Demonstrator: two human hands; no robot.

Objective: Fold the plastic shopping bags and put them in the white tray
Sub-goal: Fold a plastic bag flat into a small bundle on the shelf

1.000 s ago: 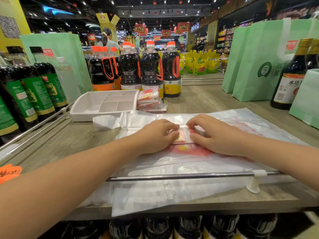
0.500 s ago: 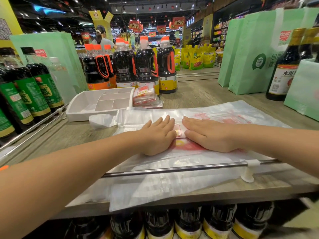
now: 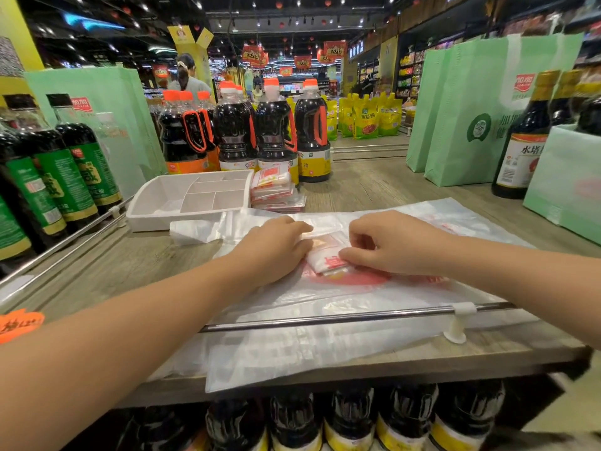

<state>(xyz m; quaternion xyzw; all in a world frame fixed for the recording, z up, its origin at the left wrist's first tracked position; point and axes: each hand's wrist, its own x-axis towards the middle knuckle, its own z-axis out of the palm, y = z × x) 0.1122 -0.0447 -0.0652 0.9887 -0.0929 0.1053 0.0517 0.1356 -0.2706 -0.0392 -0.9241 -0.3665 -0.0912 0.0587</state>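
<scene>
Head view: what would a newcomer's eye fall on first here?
At centre, the left hand rests on and the right hand pinches a small folded bag atop flat plastic bags. Behind, to the left, sits the white tray, a stack of folded bags beside it.

White with red characters and an orange-yellow patch on the small folded plastic bag (image 3: 328, 262). Translucent milky white with a large red printed disc on the flat plastic shopping bags (image 3: 325, 340). Plain white on the compartmented plastic tray (image 3: 146, 222); white, red and yellow on the stack of folded bags (image 3: 273, 190). Grey-brown wood grain on the shelf board (image 3: 374, 187). Near-black with orange-red caps and handles on the big sauce jugs (image 3: 273, 131). Pale green with a red logo on the fabric tote bags (image 3: 471, 102).
</scene>
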